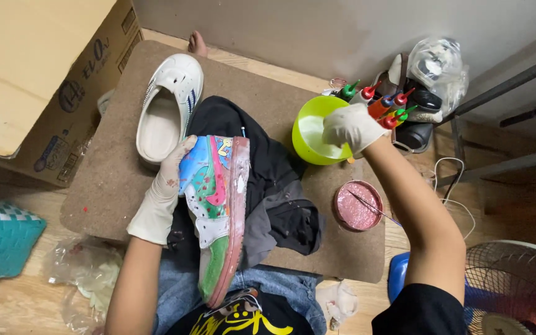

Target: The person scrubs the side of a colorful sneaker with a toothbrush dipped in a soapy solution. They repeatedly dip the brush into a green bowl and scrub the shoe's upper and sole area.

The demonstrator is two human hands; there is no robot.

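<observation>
My left hand, in a white glove, grips a brightly painted sneaker by its side and holds it on edge over my lap. Its sole is pink, its upper blue, green and pink. My right hand, also gloved, is closed over the rim of a lime-green bowl; what it holds is hidden. Several small paint bottles with red and green caps stand just beyond that hand. A round lid of pink paint with a thin brush across it lies below the bowl.
A white slip-on shoe lies on the brown mat. Black cloth is bunched beside the sneaker. A cardboard box stands at left, a teal basket below it, a fan at lower right, a metal frame at right.
</observation>
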